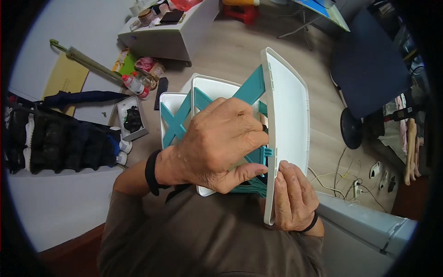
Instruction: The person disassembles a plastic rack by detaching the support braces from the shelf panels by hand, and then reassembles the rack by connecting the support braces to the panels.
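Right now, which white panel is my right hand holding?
The rightmost white panel: your right hand grips its near end, while the other white panels sit further left.

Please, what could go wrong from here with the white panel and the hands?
The right hand grips the white panel near one end, so the far end might swing. The left hand is close to the panel's slotted edge and the small teal connector, so it could perhaps get pinched.
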`<action>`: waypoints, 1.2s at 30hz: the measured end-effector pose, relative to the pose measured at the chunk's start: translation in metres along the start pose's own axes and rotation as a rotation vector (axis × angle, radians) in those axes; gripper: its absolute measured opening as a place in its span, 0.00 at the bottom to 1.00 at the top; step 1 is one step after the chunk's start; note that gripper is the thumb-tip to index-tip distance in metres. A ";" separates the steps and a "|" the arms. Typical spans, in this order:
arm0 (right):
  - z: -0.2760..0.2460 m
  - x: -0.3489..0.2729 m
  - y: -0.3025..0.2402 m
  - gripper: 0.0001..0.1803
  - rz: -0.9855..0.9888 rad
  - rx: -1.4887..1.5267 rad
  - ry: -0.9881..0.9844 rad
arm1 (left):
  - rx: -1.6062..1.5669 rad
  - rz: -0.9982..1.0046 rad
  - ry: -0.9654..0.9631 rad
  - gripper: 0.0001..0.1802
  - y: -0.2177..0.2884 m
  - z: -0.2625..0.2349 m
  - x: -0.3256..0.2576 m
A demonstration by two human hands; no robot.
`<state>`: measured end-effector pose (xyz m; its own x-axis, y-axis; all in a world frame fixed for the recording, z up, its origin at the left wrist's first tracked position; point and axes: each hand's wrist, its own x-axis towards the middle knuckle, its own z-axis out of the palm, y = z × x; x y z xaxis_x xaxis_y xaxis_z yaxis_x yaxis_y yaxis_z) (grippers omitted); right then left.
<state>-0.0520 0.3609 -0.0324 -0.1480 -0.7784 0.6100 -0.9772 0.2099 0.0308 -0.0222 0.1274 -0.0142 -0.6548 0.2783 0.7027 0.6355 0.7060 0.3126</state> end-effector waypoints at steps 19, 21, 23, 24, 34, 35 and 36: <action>0.005 -0.004 -0.001 0.11 0.034 0.003 0.017 | -0.017 0.111 -0.085 0.25 -0.017 0.007 -0.008; 0.004 -0.004 -0.001 0.11 0.036 0.009 0.014 | -0.064 0.123 -0.055 0.24 -0.020 0.008 -0.008; 0.002 -0.003 -0.002 0.11 0.050 0.021 -0.010 | -0.113 0.101 -0.065 0.21 -0.021 0.004 -0.006; 0.001 -0.003 -0.002 0.11 0.048 0.020 -0.011 | -0.162 0.081 -0.079 0.19 -0.021 0.003 -0.004; 0.006 0.001 -0.004 0.11 0.096 0.000 0.007 | -0.125 -0.244 -0.084 0.14 0.005 0.004 0.004; 0.006 0.001 -0.004 0.12 0.104 0.006 0.008 | -0.144 -0.293 -0.088 0.13 0.008 0.003 0.007; 0.007 0.000 -0.004 0.12 0.103 0.012 0.008 | -0.159 -0.345 -0.087 0.12 0.011 0.002 0.009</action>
<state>-0.0495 0.3560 -0.0377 -0.2467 -0.7482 0.6158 -0.9586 0.2818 -0.0417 -0.0218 0.1390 -0.0055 -0.8690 0.1011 0.4844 0.4229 0.6601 0.6209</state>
